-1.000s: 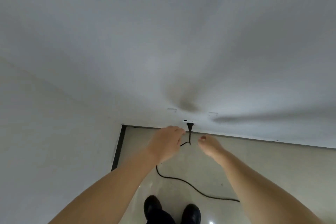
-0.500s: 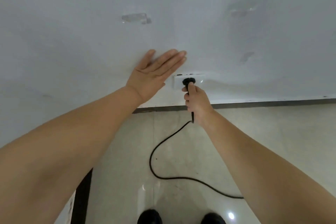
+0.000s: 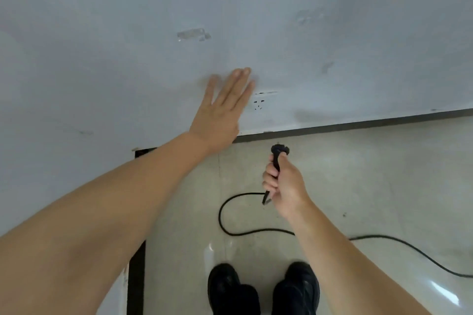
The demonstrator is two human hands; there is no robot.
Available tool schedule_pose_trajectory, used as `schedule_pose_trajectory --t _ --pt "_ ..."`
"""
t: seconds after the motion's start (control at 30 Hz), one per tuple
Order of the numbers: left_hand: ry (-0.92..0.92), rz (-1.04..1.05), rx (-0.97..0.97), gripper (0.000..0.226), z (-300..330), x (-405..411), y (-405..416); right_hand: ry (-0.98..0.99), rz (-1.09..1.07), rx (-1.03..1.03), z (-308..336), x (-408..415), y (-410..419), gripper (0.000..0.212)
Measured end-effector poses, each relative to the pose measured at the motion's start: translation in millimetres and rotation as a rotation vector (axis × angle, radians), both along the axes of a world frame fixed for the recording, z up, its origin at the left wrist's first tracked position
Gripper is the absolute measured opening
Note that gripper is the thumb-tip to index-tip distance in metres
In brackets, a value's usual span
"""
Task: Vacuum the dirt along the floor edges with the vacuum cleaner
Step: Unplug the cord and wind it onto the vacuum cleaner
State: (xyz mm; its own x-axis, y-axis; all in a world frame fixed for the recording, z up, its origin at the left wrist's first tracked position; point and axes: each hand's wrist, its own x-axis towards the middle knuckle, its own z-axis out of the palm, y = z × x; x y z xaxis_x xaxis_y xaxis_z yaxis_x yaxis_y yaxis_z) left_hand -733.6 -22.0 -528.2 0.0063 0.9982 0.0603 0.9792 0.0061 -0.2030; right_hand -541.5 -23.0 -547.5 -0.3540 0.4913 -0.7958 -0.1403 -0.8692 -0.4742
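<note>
My right hand [image 3: 284,184] is shut on a black power plug [image 3: 277,155], held upright above the floor, a short way below and to the right of the white wall socket [image 3: 259,104]. The socket is bare. A black cord [image 3: 230,222] loops from the plug across the pale tiles and runs off to the right. My left hand [image 3: 220,112] lies flat against the white wall just left of the socket, fingers apart. The vacuum cleaner itself is out of view.
A dark skirting strip [image 3: 358,124] runs along the foot of the wall. Another dark strip [image 3: 137,276] marks the left wall's base at the corner. My two black shoes [image 3: 263,289] stand on the glossy tiles below.
The plug was in the socket half a second ago; my right hand has pulled it out and drawn it down and back. My left hand stays flat on the wall.
</note>
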Motion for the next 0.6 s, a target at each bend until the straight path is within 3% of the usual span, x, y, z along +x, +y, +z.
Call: schedule_pose_trajectory --t 0.1,0.13,0.2,0.27,0.37,0.4,0.47,0.5,0.6 --pt "-0.902 0.313 -0.575 0.060 48.4 62.2 -37.7 0.180 -0.297 -0.156 67.5 0.0 13.6 0.036" --pt "-1.122 0.407 -0.671 0.047 67.8 83.1 -52.0 0.230 -0.385 -0.176 92.6 2.1 19.3 0.036" --pt "-1.341 0.490 -0.642 0.027 112.0 116.0 -77.8 0.262 -0.435 -0.161 145.9 15.9 29.5 0.035" --pt "-1.442 0.524 -0.514 0.023 161.3 132.5 -96.6 0.055 -0.188 -0.036 203.5 35.0 37.6 0.034" --pt "-1.425 0.423 -0.408 0.027 249.2 140.0 -105.6 -0.662 0.659 0.435 280.3 73.3 28.3 0.033" --pt "-1.383 0.376 -0.404 0.028 283.0 139.1 -100.7 -0.742 0.818 0.616 305.1 84.8 22.3 0.040" --pt "-1.335 0.288 -0.383 0.029 350.0 137.0 -88.5 -0.598 0.944 0.855 358.2 96.7 6.7 0.055" --pt "-1.322 0.239 -0.372 0.030 381.1 136.4 -84.4 -0.522 0.934 0.913 386.1 100.6 -1.5 0.052" --pt "-1.260 0.097 -0.348 0.033 454.8 132.1 -74.3 -0.482 0.723 0.965 466.0 120.0 -12.5 0.016"
